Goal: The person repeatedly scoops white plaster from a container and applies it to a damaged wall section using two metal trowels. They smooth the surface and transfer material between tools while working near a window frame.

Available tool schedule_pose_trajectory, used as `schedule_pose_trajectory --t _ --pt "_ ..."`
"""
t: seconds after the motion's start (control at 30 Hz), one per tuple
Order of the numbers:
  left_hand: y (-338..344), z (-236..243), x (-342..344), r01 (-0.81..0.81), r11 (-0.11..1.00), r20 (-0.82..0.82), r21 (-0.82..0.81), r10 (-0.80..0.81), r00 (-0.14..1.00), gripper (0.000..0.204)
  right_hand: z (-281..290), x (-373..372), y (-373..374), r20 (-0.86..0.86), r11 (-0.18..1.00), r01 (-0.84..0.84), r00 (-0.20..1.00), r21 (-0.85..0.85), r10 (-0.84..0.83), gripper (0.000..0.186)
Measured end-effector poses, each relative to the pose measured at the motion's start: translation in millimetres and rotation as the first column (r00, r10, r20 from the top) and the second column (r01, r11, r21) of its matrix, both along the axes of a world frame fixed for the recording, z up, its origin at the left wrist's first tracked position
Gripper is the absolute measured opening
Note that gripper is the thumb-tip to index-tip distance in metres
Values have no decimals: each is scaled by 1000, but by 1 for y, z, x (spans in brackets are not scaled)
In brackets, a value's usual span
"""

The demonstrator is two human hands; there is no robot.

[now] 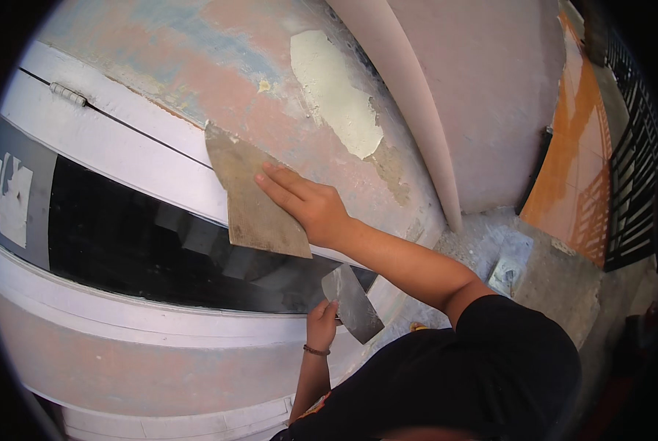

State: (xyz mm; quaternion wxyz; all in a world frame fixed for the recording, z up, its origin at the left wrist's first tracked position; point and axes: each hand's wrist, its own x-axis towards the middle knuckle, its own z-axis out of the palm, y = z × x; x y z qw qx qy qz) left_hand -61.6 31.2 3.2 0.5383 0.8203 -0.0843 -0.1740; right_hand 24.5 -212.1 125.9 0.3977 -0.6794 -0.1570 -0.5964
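My right hand [303, 198] holds a broad, dull grey-beige scraper [248, 213], its fingers pressed along the blade and its far edge at the pink, blue-mottled wall [197, 66] by the white frame [123, 132]. Lower down, my left hand [322, 323] grips a smaller metal scraper [355, 305] in front of the dark window pane [138, 220]. A pale, irregular plaster patch [333, 92] lies on the wall above my right hand, with a rougher beige patch [388, 173] at its end.
A rounded column [406, 81] runs beside a lilac-grey wall [491, 73]. At the right are orange tiles [557, 191], a black railing [630, 169] and a dusty concrete floor [557, 275] with a pale, smeared object [505, 272]. A metal hinge [68, 93] sits on the window frame.
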Motion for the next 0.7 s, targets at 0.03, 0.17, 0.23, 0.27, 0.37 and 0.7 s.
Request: schedule_pose_trajectory --t 0.03,0.17,0.23,0.27,0.37,0.7 --pt "-5 0 2 -21 1000 -16 17 21 1000 25 -1 -6 2 7 993 -46 999 -110 47 62" --pt "-18 5 10 -55 996 77 -76 61 995 21 -32 -27 -24 -134 964 -146 975 221 178 47" --pt "-26 16 12 -82 994 200 -78 96 975 21 -65 -47 -48 -324 847 -37 914 530 243 28" --pt "-32 25 16 -84 995 294 -48 94 951 23 -83 -57 -63 -276 718 -31 911 696 308 29" --pt "-66 73 36 -56 993 582 100 -12 813 32 -128 -86 -105 -313 622 141 934 770 176 25" --pt "-244 228 128 -321 426 532 846 -640 554 79 -182 -159 -151 -378 502 285 921 817 93 25"
